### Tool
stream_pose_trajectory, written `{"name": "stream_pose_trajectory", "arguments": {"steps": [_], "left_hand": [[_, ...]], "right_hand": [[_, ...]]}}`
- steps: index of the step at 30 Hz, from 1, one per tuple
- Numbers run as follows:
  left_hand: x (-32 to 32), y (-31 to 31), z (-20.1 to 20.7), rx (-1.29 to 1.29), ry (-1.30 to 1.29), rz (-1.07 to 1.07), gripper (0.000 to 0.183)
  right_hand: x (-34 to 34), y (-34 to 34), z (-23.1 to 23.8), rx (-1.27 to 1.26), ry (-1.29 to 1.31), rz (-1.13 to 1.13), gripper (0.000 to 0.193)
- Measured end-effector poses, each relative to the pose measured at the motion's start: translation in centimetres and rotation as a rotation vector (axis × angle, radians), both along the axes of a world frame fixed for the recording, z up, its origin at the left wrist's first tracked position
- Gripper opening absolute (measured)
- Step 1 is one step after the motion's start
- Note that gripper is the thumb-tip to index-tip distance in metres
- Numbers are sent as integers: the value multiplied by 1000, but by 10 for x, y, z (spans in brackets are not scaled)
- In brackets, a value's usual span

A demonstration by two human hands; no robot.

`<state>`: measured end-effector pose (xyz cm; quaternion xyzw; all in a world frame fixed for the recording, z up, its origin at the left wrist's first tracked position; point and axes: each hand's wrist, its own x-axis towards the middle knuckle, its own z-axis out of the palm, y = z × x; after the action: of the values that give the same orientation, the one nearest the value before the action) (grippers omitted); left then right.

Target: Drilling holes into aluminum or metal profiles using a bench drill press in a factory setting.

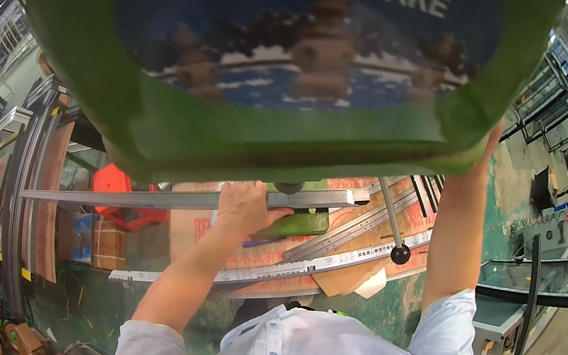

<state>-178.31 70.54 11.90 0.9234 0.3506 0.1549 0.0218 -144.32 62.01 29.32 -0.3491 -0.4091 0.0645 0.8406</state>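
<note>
1. Grey metal profile (195,199), one, long: lying crosswise over the table (196,227), overhanging its left edge towards a dark rack (26,211); contact there is unclear. Its right end is sitting beneath the green machine housing (157,135), over a green base (306,223).
2. Handling, as judged: probably stiff, light for its length, smooth enough to be slipping in a loose hold; thin walls are likely risking dents. Best hold: close to the base, with the overhanging length supported.
3. Left hand (246,205): grasping the profile from above, beside the base, thumb pointing right.
4. Right hand (493,140): disappearing mostly behind the housing's right edge; its grip cannot be told.
5. Lever with black ball knob (400,254): slanting over the table's near right corner.
6. Table surface: showing tan, red-printed sheeting; a white strip (268,275) is running along the near edge, a cardboard piece (340,279) is lying beside it.
7. Room: a red plastic item (112,184) and a carton (110,245) are standing off the left edge; green floor (107,306) is showing below; a glazed frame (539,276) is resting at right.
</note>
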Motion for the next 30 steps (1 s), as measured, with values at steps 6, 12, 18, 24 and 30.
{"name": "stream_pose_trajectory", "arguments": {"steps": [6, 12, 18, 24, 30], "left_hand": [[0, 1, -6, -85, 129, 61, 72], [-1, 1, -7, -60, 91, 44, 72], [-1, 2, -4, -71, 92, 19, 73], [0, 1, -2, -50, 72, 34, 72], [0, 2, -3, -62, 87, 39, 72]], "right_hand": [[-39, 7, 55, 86, -65, -37, 35], [-65, 30, 67, 65, -58, -47, 33], [-82, 30, 65, 66, -68, -76, 32], [-82, 32, 77, 66, -12, -6, 31], [-89, 14, 52, 45, -289, -357, 28]]}}
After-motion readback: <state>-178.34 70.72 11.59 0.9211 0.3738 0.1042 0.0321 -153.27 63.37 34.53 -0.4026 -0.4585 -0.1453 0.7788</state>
